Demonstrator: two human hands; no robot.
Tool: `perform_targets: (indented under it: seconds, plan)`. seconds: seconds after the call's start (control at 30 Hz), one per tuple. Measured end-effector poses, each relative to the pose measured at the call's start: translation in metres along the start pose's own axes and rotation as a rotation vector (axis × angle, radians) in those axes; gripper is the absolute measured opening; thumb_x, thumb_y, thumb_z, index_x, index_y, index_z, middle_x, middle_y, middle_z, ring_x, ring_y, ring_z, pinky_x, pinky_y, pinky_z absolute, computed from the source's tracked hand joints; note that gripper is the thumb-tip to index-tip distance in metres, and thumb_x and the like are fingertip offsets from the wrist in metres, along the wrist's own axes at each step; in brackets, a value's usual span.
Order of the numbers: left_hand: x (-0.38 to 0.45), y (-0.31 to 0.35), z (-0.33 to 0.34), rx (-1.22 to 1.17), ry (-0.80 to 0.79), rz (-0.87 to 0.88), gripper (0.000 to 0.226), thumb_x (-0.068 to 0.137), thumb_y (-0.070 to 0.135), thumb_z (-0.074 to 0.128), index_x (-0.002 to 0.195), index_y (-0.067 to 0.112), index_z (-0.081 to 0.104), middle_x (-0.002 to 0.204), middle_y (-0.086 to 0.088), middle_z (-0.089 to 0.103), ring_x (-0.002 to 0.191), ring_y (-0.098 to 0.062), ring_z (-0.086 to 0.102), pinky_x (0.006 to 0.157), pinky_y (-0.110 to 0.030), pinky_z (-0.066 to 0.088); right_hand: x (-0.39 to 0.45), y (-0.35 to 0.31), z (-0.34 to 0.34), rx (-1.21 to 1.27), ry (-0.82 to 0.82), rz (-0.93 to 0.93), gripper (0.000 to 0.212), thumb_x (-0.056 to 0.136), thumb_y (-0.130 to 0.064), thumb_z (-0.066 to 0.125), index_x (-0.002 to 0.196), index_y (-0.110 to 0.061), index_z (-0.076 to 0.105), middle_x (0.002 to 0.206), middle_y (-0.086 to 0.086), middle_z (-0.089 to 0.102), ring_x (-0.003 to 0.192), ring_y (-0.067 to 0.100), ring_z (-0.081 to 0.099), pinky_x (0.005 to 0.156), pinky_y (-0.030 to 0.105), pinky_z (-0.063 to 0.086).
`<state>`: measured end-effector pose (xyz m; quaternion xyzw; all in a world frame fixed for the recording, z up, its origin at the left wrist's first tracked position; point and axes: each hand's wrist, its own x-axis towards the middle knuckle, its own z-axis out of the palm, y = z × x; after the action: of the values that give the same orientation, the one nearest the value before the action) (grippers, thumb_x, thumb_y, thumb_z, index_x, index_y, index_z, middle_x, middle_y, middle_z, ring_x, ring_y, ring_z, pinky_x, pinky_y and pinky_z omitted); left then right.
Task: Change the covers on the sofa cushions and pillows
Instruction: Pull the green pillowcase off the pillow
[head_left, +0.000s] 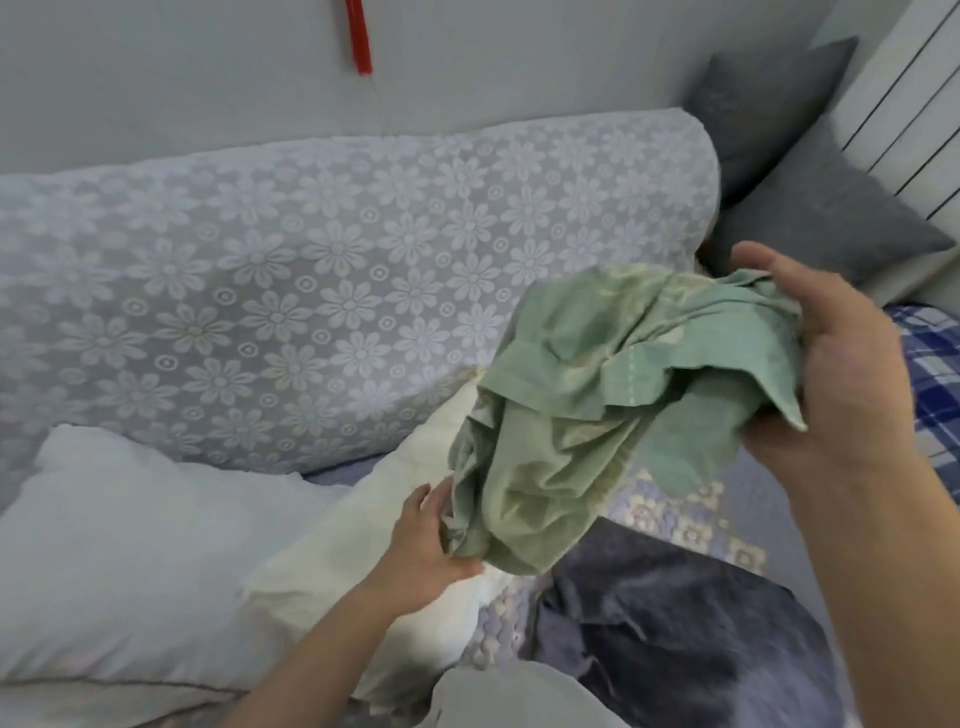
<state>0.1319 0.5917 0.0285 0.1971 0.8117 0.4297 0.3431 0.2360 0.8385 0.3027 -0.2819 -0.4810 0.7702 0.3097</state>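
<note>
- Head view looks down on a person at the sofa, who seems to be mid-swap: a bunched green cover (587, 415) hangs in the air between both hands, and I judge it is being gathered open to go over a bare pillow.
- Far left of the left hand lies a white pillow (119, 545) on the seat, apart from it.
- Just left of and under the left hand lies a cream pillow (343, 561), uncovered and touching the wrist; likely the one to be dressed next.
- Left hand (426, 540) pinches the lower edge of the green cover, fingers curled into its folds.
- Behind both hands runs the sofa back under a flowered lace throw (311, 270).
- Below the cover, between the hands, a dark grey cloth (675, 623) lies crumpled on the seat.
- Right hand (841, 374) grips the upper bunch of the cover, thumb over the top, fingers wrapped beneath.
- Beyond the right hand sit two grey cushions (810, 218) in the corner.
- Next move calls for finding the cover's opening and spreading it over a corner of the cream pillow.
</note>
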Motion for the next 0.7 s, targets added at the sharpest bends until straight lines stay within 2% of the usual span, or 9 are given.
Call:
perform_targets:
  seconds: [0.07, 0.1, 0.17, 0.23, 0.33, 0.4, 0.53, 0.63, 0.7]
  plan:
    - [0.004, -0.012, 0.001, 0.016, 0.224, -0.067, 0.012, 0.088, 0.037, 0.071, 0.098, 0.035, 0.064, 0.098, 0.006, 0.07, 0.096, -0.021, 0.067, 0.084, -0.045, 0.056, -0.004, 0.005, -0.009, 0.012, 0.046, 0.045, 0.031, 0.092, -0.033, 0.063, 0.117, -0.016, 0.072, 0.103, 0.006, 0.069, 0.094, 0.022, 0.071, 0.081, 0.04, 0.06]
    - [0.005, -0.015, -0.004, -0.021, 0.322, -0.133, 0.003, 0.093, 0.028, 0.065, 0.091, 0.03, 0.064, 0.089, 0.005, 0.069, 0.09, -0.024, 0.067, 0.081, -0.044, 0.056, -0.003, 0.006, -0.014, -0.013, 0.093, 0.027, 0.027, 0.092, -0.031, 0.063, 0.114, -0.017, 0.072, 0.1, 0.004, 0.07, 0.091, 0.02, 0.072, 0.079, 0.038, 0.06]
    - [0.011, -0.02, -0.025, -0.074, 0.464, -0.209, 0.009, 0.094, 0.02, 0.056, 0.091, 0.021, 0.064, 0.087, 0.0, 0.067, 0.089, -0.03, 0.065, 0.078, -0.043, 0.053, 0.01, 0.011, -0.038, -0.171, 0.303, -0.055, 0.027, 0.094, -0.02, 0.061, 0.119, -0.018, 0.069, 0.098, 0.003, 0.071, 0.081, 0.014, 0.071, 0.068, 0.029, 0.058]
    - [0.022, -0.016, -0.052, -0.095, 0.514, -0.209, 0.011, 0.093, 0.02, 0.056, 0.088, 0.016, 0.064, 0.086, -0.003, 0.066, 0.089, -0.033, 0.064, 0.073, -0.039, 0.049, 0.027, 0.017, -0.076, -0.403, 0.497, -0.039, 0.033, 0.094, -0.014, 0.06, 0.127, -0.016, 0.062, 0.108, 0.009, 0.069, 0.082, 0.017, 0.07, 0.064, 0.029, 0.056]
    - [0.044, 0.004, -0.1, -0.059, 0.384, -0.226, 0.017, 0.092, 0.024, 0.066, 0.094, 0.009, 0.072, 0.089, -0.008, 0.071, 0.088, -0.032, 0.067, 0.074, -0.041, 0.053, 0.037, 0.036, -0.145, -0.636, 0.348, 0.567, 0.026, 0.098, -0.017, 0.062, 0.12, -0.004, 0.065, 0.109, 0.022, 0.072, 0.089, 0.033, 0.071, 0.07, 0.043, 0.061]
    - [0.054, 0.028, -0.124, -0.111, 0.214, -0.249, 0.019, 0.087, 0.028, 0.072, 0.1, 0.014, 0.077, 0.093, -0.012, 0.077, 0.091, -0.035, 0.072, 0.085, -0.054, 0.059, 0.034, 0.053, -0.192, -0.863, 0.247, 0.776, 0.027, 0.097, -0.016, 0.064, 0.117, 0.003, 0.066, 0.109, 0.025, 0.072, 0.094, 0.039, 0.071, 0.074, 0.049, 0.062]
    - [0.046, 0.081, -0.131, -0.14, 0.134, -0.163, 0.016, 0.089, 0.024, 0.074, 0.1, 0.014, 0.076, 0.094, -0.012, 0.078, 0.09, -0.031, 0.074, 0.085, -0.044, 0.059, 0.041, 0.076, -0.257, -1.132, 0.549, 0.458, 0.037, 0.093, -0.017, 0.068, 0.129, -0.008, 0.065, 0.119, 0.018, 0.067, 0.1, 0.037, 0.065, 0.093, 0.05, 0.055]
    - [0.039, 0.112, -0.115, -0.195, 0.124, -0.144, 0.017, 0.091, 0.025, 0.069, 0.089, 0.014, 0.081, 0.09, -0.006, 0.079, 0.082, -0.022, 0.075, 0.081, -0.037, 0.056, 0.039, 0.081, -0.281, -1.213, 0.41, 0.477, 0.023, 0.098, -0.012, 0.059, 0.116, -0.004, 0.07, 0.111, 0.018, 0.069, 0.1, 0.037, 0.065, 0.09, 0.045, 0.055]
    - [0.04, 0.123, -0.106, -0.051, 0.215, -0.114, 0.021, 0.096, 0.03, 0.064, 0.091, 0.018, 0.081, 0.092, -0.001, 0.078, 0.082, -0.02, 0.074, 0.077, -0.034, 0.053, 0.036, 0.076, -0.302, -1.404, 0.457, 0.389, 0.024, 0.097, -0.014, 0.052, 0.111, -0.004, 0.07, 0.111, 0.023, 0.067, 0.097, 0.04, 0.063, 0.078, 0.041, 0.054]
